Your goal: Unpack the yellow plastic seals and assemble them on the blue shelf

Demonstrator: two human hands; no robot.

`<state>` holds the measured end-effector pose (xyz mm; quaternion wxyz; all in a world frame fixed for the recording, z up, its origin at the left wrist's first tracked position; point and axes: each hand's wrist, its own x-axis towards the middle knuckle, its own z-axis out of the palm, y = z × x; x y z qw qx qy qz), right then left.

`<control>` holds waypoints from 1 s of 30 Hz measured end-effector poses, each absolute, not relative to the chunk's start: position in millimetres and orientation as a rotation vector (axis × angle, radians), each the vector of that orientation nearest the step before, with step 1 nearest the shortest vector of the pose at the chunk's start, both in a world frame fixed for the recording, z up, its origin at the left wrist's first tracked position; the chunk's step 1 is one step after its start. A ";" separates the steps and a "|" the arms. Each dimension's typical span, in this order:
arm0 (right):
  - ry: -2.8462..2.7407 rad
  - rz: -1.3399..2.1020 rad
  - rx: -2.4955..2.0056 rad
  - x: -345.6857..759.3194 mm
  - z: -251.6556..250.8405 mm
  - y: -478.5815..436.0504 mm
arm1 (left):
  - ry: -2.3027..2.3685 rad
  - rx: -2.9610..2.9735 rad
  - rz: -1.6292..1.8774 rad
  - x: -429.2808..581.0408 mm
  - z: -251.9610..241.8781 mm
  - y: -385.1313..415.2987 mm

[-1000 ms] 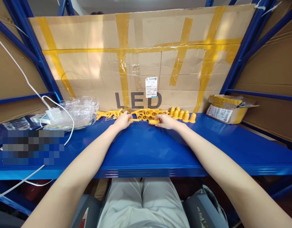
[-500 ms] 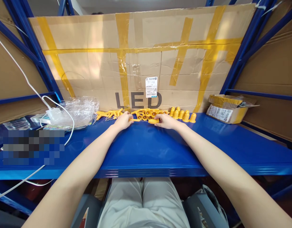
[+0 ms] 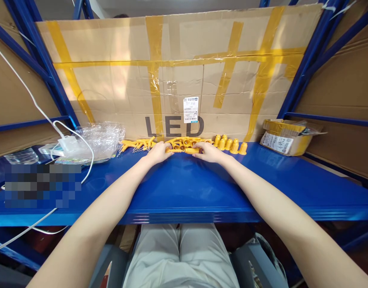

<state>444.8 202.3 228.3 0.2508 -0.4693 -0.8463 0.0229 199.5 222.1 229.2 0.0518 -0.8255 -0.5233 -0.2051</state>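
My left hand [image 3: 160, 153] is closed around a slim yellow piece with a twisted shaft [image 3: 176, 150], pointing right. In my right hand [image 3: 210, 152] is a yellow cylindrical plastic cap [image 3: 191, 151], lying sideways and pinched at its right end. The two pieces are close together just above the blue shelf; whether they touch is too small to tell. Behind my hands lies a pile of yellow tubular parts [image 3: 186, 142] with round open ends. Yellow branched handles with silver spiral shafts [image 3: 138, 144] lie beyond my left hand.
Several yellow bell-shaped caps [image 3: 234, 147] stand right of my right hand on the blue shelf [image 3: 186, 184]. An open cardboard box [image 3: 281, 138] sits at the right. Clear plastic bags [image 3: 101, 138] and a white cable [image 3: 89, 150] lie left. A large cardboard sheet [image 3: 178, 88] closes off the back.
My left hand has moved slightly right with its slim yellow piece, closer to the cap. The cap in my right hand has shifted a little left and up.
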 end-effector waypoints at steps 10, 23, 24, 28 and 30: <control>-2.339 0.036 -1.165 443.1 220.8 209.1 | -1.641 -2.495 -0.560 209.0 233.1 205.9; -1.897 0.725 -1.157 441.2 218.4 209.6 | -1.698 -2.417 -0.564 207.5 234.5 208.7; -1.875 0.748 -1.156 442.3 218.7 209.9 | -1.705 -2.416 -0.564 207.1 234.1 209.4; -1.871 0.771 -1.150 446.9 220.8 211.0 | -1.702 -2.438 -0.595 205.6 232.6 211.5; -1.865 0.806 -1.137 447.5 221.5 211.2 | -1.678 -2.458 -0.618 205.1 232.1 211.9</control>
